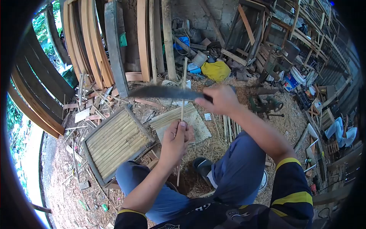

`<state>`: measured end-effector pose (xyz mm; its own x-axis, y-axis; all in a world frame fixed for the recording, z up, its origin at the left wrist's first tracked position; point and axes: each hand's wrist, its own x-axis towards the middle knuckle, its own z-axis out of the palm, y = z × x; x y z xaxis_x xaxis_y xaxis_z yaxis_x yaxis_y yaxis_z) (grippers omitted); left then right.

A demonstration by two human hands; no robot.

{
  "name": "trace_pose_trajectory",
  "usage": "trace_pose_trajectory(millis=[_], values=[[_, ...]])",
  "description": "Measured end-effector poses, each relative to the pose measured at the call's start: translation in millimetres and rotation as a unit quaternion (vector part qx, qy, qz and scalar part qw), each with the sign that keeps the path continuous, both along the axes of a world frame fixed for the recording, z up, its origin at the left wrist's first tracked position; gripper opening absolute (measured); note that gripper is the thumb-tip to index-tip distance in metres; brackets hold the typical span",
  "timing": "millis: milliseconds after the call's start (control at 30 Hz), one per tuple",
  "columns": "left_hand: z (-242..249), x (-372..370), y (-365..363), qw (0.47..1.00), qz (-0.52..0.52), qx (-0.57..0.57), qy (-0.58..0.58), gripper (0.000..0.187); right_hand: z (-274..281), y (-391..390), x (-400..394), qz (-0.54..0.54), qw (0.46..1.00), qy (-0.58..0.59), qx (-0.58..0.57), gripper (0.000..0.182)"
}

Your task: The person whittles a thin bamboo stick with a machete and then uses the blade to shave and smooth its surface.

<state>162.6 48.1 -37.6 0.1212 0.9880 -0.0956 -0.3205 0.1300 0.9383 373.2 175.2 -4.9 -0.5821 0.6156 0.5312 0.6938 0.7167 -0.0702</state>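
My left hand [175,137] is closed around a thin bamboo strip [185,82], which stands roughly upright with its lower end reaching down between my knees. In my right hand [221,99] is the handle of a machete [164,92]. The wide dark blade points left, slightly blurred, and crosses the strip above my left fist. Behind that fist, a bundle of split bamboo strips [171,116] rests on a pale board [200,128]. To the left of my knee is a framed bamboo-slat panel [118,143].
Wood shavings and offcuts [95,107] litter the ground. Long curved planks [87,45] lean at the back left. A yellow cloth [216,71] lies among scrap at the back, and a green metal vise [267,104] sits to the right. More bamboo strips [228,128] lie beside my right knee.
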Motion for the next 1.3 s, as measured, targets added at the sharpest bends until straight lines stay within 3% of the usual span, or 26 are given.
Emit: trace_pose_trajectory(millis=[67,167,200,333,433,467,567,600,700,833,933,1033,1067,1167,1200,1300], values=[[-2,2,0,1.0,-0.005,0.019,0.005,0.027,-3,-8,-2,0.049,0.998,-0.015,0.034,0.063],[-6,-2,-4,1.0,-0.014,0.02,0.011,0.027,-2,15,3,-0.025,1.0,-0.005,0.016,0.062],[-6,-2,-5,1.0,-0.017,0.005,0.009,0.027,14,12,1,-0.094,0.993,0.045,-0.057,0.063],[-11,-2,-3,1.0,-0.015,0.018,0.016,0.027,-3,0,7,0.003,1.0,-0.02,0.022,0.061],[-16,-3,-1,0.998,0.002,0.038,0.039,0.026,6,8,7,-0.049,0.997,-0.048,-0.021,0.059],[-16,-4,-3,0.999,0.0,0.031,0.043,0.026,9,17,6,-0.132,0.99,0.03,-0.049,0.058],[-15,0,-1,0.996,0.006,0.061,0.065,0.025,6,16,15,-0.123,0.99,0.05,-0.045,0.057],[-22,1,2,0.991,0.018,0.099,0.083,0.024,5,-3,10,-0.058,0.997,0.033,-0.05,0.059],[-28,0,8,0.987,0.04,0.106,0.111,0.023,2,-5,5,0.008,0.994,-0.101,0.033,0.063],[-18,-1,5,0.994,0.04,0.055,0.087,0.022,9,7,-1,-0.109,0.99,0.032,-0.082,0.066],[-20,0,5,0.984,0.07,0.095,0.135,0.02,-1,-20,-3,0.046,0.998,-0.039,0.012,0.061],[-20,-7,8,0.986,0.064,0.083,0.131,0.02,0,5,-1,-0.018,0.999,-0.014,0.025,0.059],[-22,-6,7,0.988,0.057,0.079,0.12,0.02,3,11,-2,-0.093,0.994,0.038,-0.053,0.059],[-25,1,6,0.989,0.047,0.099,0.097,0.02,-4,10,5,-0.074,0.997,0.02,-0.017,0.066],[-26,3,6,0.986,0.054,0.122,0.099,0.02,-6,-2,4,-0.009,1.0,0.006,-0.016,0.067],[-19,-7,4,0.981,0.06,0.096,0.155,0.021,-1,0,2,-0.015,0.997,-0.08,0.004,0.058]])
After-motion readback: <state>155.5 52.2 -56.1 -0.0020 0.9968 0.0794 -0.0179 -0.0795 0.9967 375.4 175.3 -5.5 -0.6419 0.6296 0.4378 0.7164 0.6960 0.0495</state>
